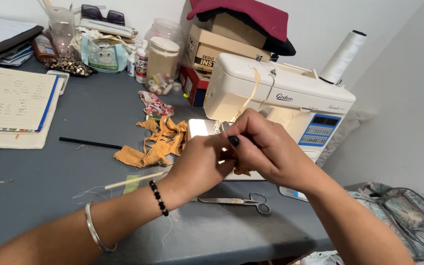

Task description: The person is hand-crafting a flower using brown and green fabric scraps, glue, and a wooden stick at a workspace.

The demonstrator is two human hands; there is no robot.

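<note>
Grey flat table (74, 162), carrying all. On its far right part, cream plastic sewing machine (280, 98), the landmark here. Directly in front of the machine, at the needle area, right hand (271, 147), fingers closed in a pinch; thing pinched too small to tell. Touching it from the left, left hand (199, 164), fingers curled, grip hidden. Left of the machine, heap of orange cloth strips (155, 142). In front of the machine, below both hands, steel scissors (241, 201), lying flat. Further left of the machine, thin black pencil (89, 143).
</note>
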